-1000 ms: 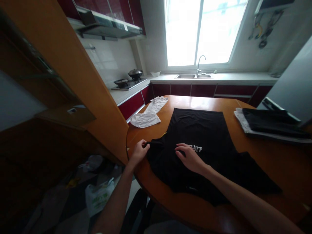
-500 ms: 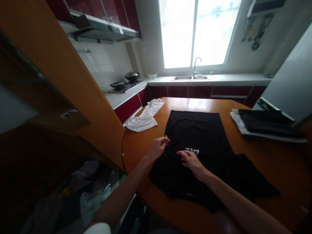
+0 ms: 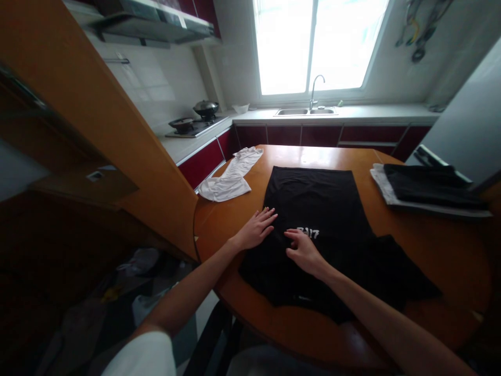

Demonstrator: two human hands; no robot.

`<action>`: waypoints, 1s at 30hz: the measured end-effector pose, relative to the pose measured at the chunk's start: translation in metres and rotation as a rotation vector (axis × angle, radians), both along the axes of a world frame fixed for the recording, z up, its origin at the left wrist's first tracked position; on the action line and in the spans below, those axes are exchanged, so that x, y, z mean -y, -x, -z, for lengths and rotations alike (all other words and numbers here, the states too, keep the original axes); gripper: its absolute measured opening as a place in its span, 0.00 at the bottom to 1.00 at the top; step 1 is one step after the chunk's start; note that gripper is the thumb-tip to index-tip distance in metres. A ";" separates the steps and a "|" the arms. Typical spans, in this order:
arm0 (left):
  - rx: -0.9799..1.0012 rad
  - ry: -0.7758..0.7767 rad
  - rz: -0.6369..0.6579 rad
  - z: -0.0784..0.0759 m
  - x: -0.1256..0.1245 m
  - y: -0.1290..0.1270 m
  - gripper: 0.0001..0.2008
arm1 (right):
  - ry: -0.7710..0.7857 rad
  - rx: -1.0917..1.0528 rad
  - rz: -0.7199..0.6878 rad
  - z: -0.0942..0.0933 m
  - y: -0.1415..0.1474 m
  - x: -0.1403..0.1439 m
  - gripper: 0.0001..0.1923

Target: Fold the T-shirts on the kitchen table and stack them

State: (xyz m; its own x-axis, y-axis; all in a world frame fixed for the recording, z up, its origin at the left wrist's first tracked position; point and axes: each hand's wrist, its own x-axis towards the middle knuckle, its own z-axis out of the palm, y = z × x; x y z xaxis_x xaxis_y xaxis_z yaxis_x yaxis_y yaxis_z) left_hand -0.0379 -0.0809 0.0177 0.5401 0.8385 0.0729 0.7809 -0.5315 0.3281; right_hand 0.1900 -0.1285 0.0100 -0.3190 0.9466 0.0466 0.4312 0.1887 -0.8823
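Right now the wooden table [image 3: 430, 250] carries a black shirt [image 3: 317, 209] spread flat at its middle. Both hands press on the shirt with fingers released and grasping nothing: my left hand [image 3: 256, 230] flat at its left edge, my right hand [image 3: 303, 250] below the white print [image 3: 308, 233].

Light: daylight from the window [image 3: 319, 47], blown out white
Glare: sheen on the table [image 3: 313, 155]
Shadow: left foreground murky
Edges: wide-angle bending
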 end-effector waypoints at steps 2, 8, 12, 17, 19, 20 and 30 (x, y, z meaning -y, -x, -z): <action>-0.029 0.012 0.022 -0.001 0.000 0.000 0.27 | -0.065 0.104 -0.047 -0.003 -0.003 0.004 0.27; 0.032 -0.102 -0.009 -0.005 0.014 -0.001 0.26 | -0.385 0.470 -0.053 -0.018 0.000 0.021 0.23; -0.037 -0.058 0.061 0.003 0.030 -0.002 0.28 | -0.435 0.596 -0.232 -0.010 0.005 0.025 0.32; -0.010 -0.075 0.068 0.000 0.029 -0.005 0.25 | -0.342 0.672 -0.293 0.005 0.005 0.027 0.41; 0.011 -0.111 0.036 -0.004 0.022 -0.009 0.25 | -0.330 0.663 -0.297 0.006 0.005 0.026 0.42; 0.010 -0.123 0.024 -0.005 0.017 -0.012 0.25 | -0.325 0.655 -0.297 0.005 0.006 0.026 0.42; -0.109 -0.186 0.071 0.011 -0.010 -0.014 0.29 | -0.258 0.373 -0.107 -0.047 -0.045 0.013 0.28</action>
